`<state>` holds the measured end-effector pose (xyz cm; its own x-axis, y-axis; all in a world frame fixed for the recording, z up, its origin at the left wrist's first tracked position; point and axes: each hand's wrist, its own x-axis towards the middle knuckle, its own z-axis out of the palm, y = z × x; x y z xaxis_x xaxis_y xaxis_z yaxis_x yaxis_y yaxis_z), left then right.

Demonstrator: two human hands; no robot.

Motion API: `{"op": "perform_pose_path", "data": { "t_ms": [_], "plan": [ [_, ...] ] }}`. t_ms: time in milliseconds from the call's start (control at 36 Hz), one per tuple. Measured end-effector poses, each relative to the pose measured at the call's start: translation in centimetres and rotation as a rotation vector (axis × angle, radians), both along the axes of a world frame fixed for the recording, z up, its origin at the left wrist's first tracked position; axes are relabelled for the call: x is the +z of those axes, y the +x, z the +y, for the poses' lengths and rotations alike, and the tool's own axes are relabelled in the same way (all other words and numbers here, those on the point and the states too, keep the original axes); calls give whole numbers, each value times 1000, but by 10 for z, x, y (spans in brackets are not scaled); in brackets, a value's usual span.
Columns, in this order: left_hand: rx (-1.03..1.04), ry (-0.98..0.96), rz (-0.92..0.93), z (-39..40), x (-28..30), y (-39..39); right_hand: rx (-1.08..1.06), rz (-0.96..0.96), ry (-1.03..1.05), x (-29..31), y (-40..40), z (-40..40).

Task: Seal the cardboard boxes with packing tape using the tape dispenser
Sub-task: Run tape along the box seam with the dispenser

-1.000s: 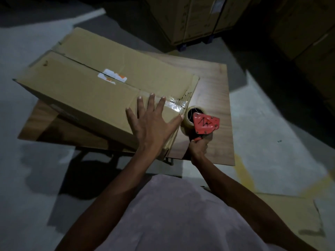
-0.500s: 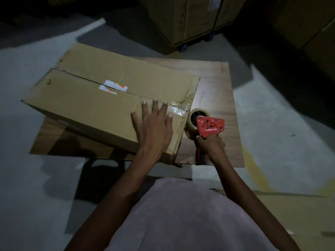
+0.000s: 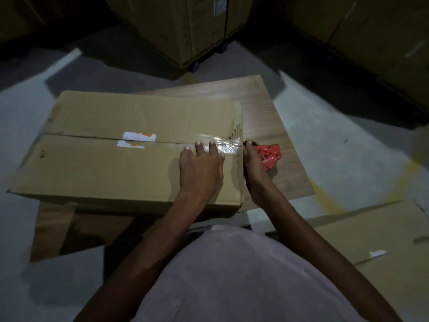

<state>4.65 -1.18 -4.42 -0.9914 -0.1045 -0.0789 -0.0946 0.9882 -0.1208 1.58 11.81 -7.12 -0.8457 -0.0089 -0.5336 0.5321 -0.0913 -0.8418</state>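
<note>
The cardboard box [image 3: 120, 163] lay on the wooden tabletop [image 3: 267, 112], stiff-walled but likely springy at its flaps; the left hand [image 3: 199, 168] pressed flat on the slick tape [image 3: 222, 145] beside the seam, while the right hand [image 3: 253, 163] gripped the red tape dispenser [image 3: 270, 154] at the box's right end.

Single head-worn wide-angle view, looking forward and steeply down over the wearer's pale pink shirt front [image 3: 243, 275], both bare forearms running up from the bottom edge into mid-frame. It is sitting close above the closed brown cardboard box [image 3: 104, 168] on the wood-grain board [image 3: 269, 112], which is filling the centre. The lens is bending the grey concrete floor [image 3: 348, 147] outward at the sides, and the top edge is taking in dim stacked brown cartons [image 3: 181, 26] farther off.
</note>
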Motion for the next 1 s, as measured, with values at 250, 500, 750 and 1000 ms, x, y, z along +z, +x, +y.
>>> {"op": "perform_pose_path", "data": {
  "t_ms": [250, 500, 750, 1000],
  "plan": [
    [-194, -56, 124, -28, 8, -3, -17, 6, 53, 27, -6, -8],
    [-343, 132, 100, -45, -12, 4, -142, -167, 228, 23, 0, -33],
    [-389, 403, 143, -51, -23, 0, 36, 36, 599, 20, -6, -42],
    [-212, 561, 150, -58, -30, -3, -63, 265, 879, 5, 14, -56]
  ]
}}
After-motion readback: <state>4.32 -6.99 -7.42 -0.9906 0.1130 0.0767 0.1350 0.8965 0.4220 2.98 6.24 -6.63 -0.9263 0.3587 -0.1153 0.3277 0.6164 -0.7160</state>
